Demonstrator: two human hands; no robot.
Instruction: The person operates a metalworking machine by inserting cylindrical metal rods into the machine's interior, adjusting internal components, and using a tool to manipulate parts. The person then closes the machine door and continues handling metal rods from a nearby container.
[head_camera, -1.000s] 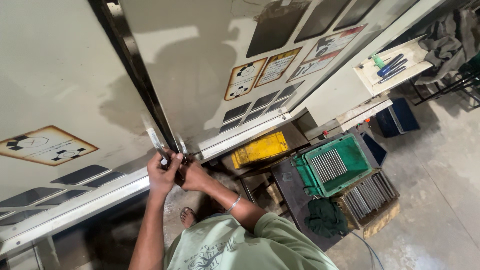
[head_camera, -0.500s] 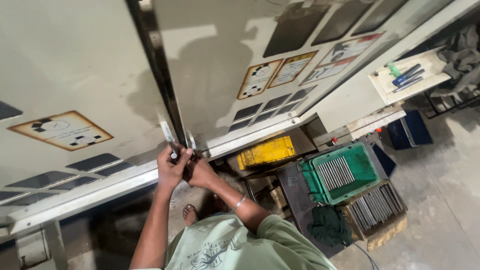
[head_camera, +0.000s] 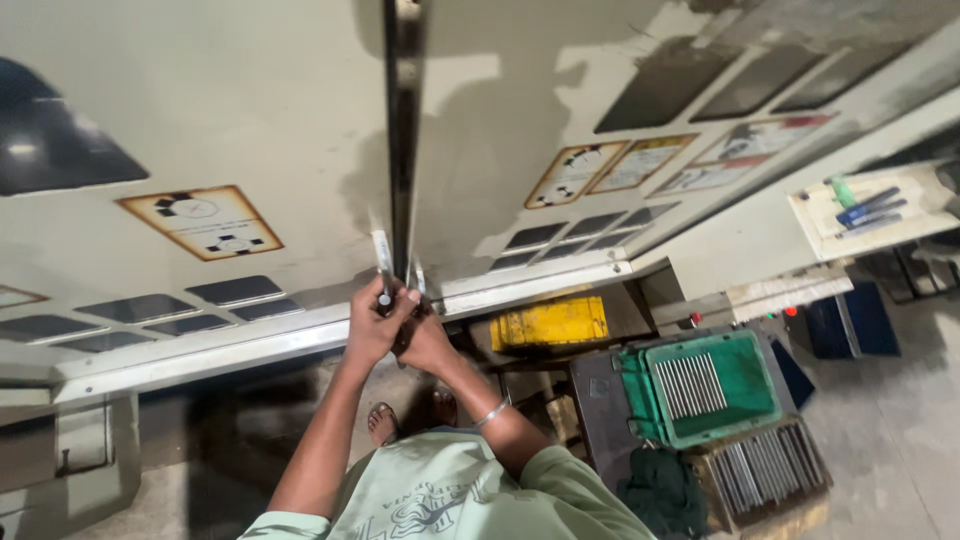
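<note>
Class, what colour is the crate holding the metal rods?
Green crate, clearest in the head view.

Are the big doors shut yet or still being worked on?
The doors look almost together, with only a dark gap between them. Left hand and right hand grip the handles at the gap. Whether they are latched cannot be seen.

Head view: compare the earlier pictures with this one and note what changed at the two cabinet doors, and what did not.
Only the camera shifted: the dark gap between the doors now stands upright mid-picture instead of slanting. Left hand and right hand stay clasped on the metal door handles. Nothing was let go. The green plastic crate and yellow box stayed put.
</note>
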